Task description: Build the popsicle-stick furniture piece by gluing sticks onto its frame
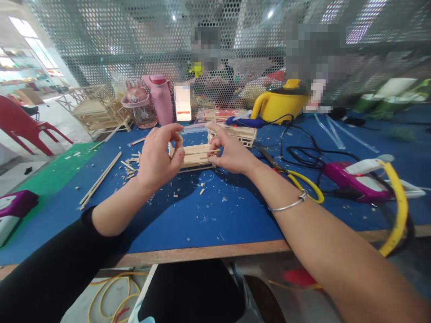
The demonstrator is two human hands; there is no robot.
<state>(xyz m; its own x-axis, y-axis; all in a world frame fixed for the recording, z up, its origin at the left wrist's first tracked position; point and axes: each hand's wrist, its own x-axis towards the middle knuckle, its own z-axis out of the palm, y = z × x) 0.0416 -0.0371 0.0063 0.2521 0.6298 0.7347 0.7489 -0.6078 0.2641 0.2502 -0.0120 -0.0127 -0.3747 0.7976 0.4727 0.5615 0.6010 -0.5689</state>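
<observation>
A small frame of thin wooden sticks (196,155) is held up over the blue table mat (208,220) between both hands. My left hand (160,154) grips its left end, fingers curled around it. My right hand (226,151) pinches the right end, thumb and fingers pressed on the sticks; a silver bangle sits on that wrist. A second wooden stick frame (235,133) lies on the mat just behind the hands. Wood chips and short stick offcuts (133,163) are scattered under and left of the hands.
Long sticks (100,180) lie at left. A purple glue gun (357,177), yellow-handled cutters (296,179) and black cables lie at right. A pink bottle (160,98), phone (183,103), yellow kettle (281,104) and stick model (96,110) stand behind. People sit beyond a mesh screen.
</observation>
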